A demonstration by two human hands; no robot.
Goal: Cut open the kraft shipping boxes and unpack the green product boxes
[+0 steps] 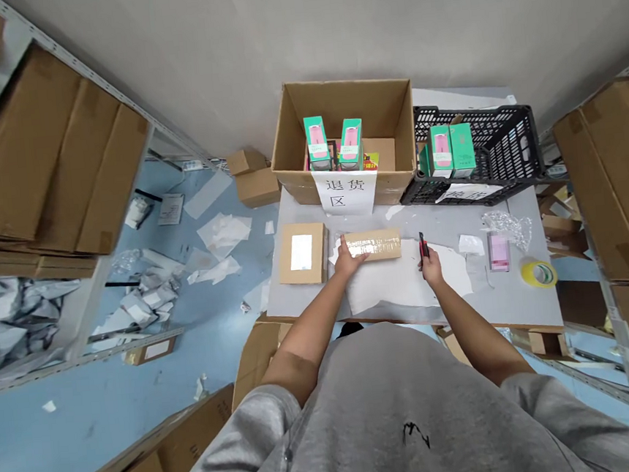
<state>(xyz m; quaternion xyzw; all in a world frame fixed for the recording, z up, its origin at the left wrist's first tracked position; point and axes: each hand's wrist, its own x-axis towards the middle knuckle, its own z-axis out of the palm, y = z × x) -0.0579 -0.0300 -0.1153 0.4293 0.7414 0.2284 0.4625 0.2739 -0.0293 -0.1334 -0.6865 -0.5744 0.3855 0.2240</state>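
The box point(386, 245) is laid partly over white paper point(401, 287) on the table point(308, 301). Its left end is held by the left hand point(350, 259), fingers spread around it, apparently for steadiness; a cutter point(423, 245) is gripped upright by the right hand point(430, 267), apart from the box.

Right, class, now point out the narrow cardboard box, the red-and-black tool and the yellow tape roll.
Narrow cardboard box point(380, 246): head view, middle of its top.
Red-and-black tool point(424, 246): head view, mid-body.
Yellow tape roll point(528, 274): head view, its yellow side.
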